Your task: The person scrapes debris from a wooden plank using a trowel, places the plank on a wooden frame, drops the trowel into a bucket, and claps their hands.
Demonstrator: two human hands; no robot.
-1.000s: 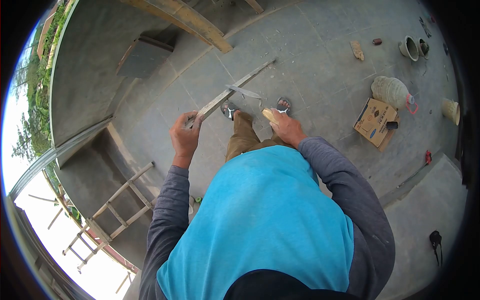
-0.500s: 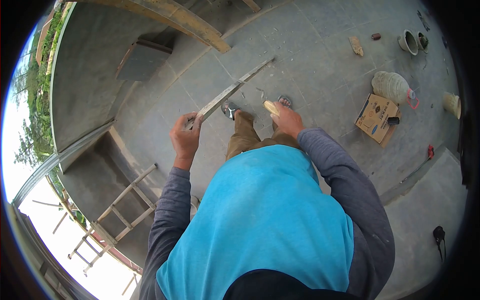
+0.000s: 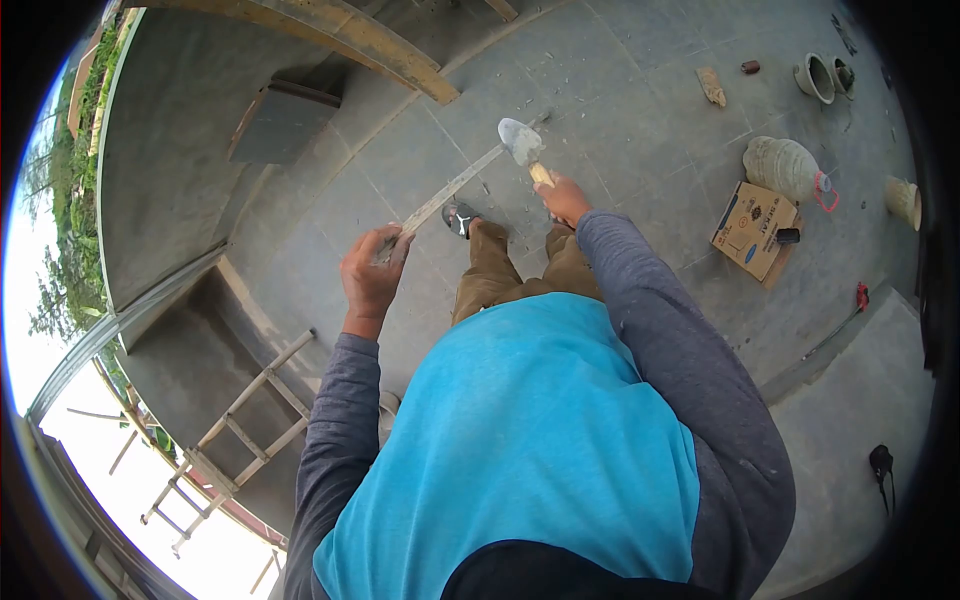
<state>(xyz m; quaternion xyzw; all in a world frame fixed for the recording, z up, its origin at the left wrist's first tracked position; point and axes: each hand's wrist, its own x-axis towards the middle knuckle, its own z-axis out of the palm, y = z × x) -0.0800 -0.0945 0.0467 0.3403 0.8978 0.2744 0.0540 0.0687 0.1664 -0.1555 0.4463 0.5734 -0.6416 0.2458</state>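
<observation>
My left hand [image 3: 371,268] is closed around the near end of a long, straight metal bar [image 3: 448,192], smeared with grey residue. The bar slants away toward the upper right, over the tiled floor. In my right hand [image 3: 566,199] is a trowel [image 3: 521,141] with a pale wooden handle; its rounded blade is coated in light grey stuff. That blade covers part of the bar near its far end. Whether blade and bar touch, I cannot tell.
On the right lie a cardboard box [image 3: 752,233], a large plastic bottle [image 3: 780,169] and pots [image 3: 815,78]. A wooden ladder [image 3: 250,413] leans at the left. A curved yellowish beam [image 3: 350,38] crosses above. My sandalled foot [image 3: 460,219] stands on the tiles [image 3: 640,150].
My right hand has moved slightly up and left, and the trowel's blade has swung into view over the bar's far end. The bar has turned about its length; my left hand stays in place.
</observation>
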